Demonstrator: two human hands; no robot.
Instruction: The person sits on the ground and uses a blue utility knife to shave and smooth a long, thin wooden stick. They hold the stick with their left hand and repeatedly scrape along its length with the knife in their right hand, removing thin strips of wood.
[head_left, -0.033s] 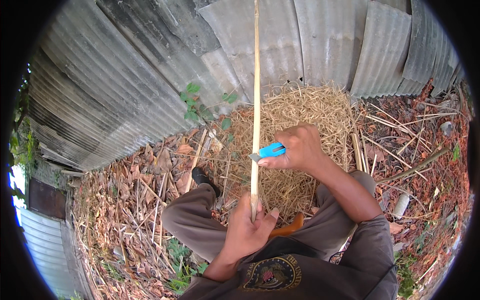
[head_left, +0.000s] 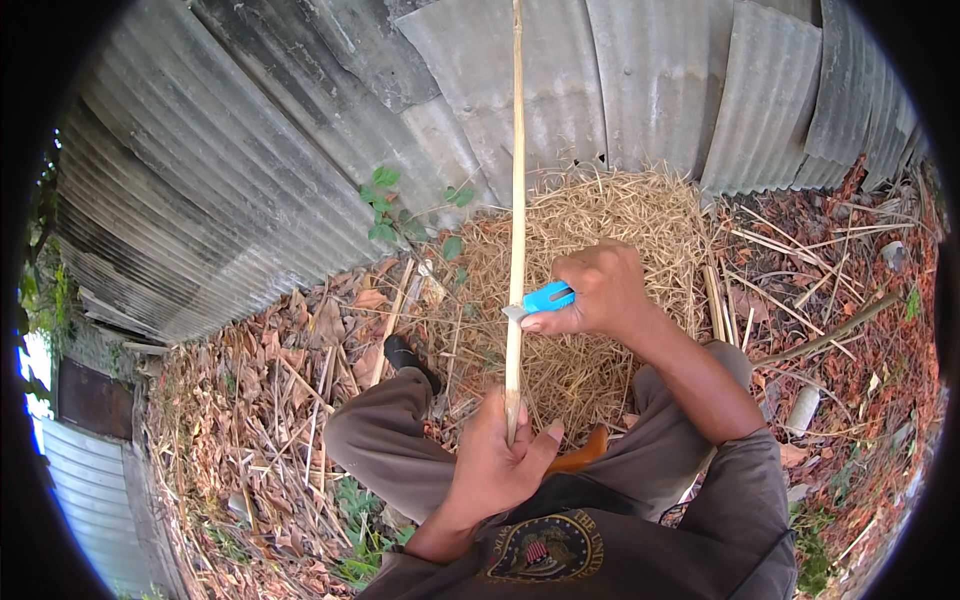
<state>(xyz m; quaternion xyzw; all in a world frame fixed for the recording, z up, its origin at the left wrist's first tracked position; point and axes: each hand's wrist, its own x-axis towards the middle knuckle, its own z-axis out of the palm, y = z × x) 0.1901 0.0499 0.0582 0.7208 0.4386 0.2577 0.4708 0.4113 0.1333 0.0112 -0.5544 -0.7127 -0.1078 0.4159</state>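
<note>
Gold-lettered, a round emblem (head_left: pixel 540 548) marks the dark shirt (head_left: pixel 650 535); at the right lies a pale cylinder (head_left: pixel 802 411), whether hollow I cannot tell; the stick (head_left: pixel 517 200) is above the straw's (head_left: pixel 635 210) left side, its long axis pointing away from the shirt; the left hand (head_left: pixel 495 462) has its fingers round the near end; the right hand's (head_left: pixel 607 287) fingers clench a blue knife (head_left: pixel 549 297), its blade on the stick.

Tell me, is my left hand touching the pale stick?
Touching. The head view shows it: the pale stick's lower end sits in the left hand, between thumb and fingers.
</note>
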